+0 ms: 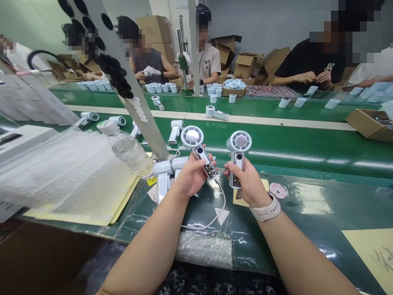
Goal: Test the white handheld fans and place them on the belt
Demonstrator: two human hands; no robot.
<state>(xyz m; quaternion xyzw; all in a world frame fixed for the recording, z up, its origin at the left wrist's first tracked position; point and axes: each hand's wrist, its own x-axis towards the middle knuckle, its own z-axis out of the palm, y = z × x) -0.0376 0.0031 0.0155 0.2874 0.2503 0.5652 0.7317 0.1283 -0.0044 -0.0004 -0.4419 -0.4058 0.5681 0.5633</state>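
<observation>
My left hand (192,174) grips a light-blue handheld fan (192,137) by its handle, round head up. The handle is uncovered and a circuit board shows in it. A white cable (223,203) runs from the handle's lower end down to the table. Beside it, my right hand (245,176) is closed round a second handheld fan (240,141), held nearly upright, its handle open too. The two fans are apart, above the table's front edge area. More fan bodies (164,174) lie just left of my left hand, partly hidden by it.
A water bottle (125,147) leans beside plastic bags (70,176) on yellow sheets at left. A slanted metal post (138,106) rises behind. Across the green conveyor belt (291,139), co-workers sit among fan heads and cartons. Another fan (216,113) lies on the belt's pale strip.
</observation>
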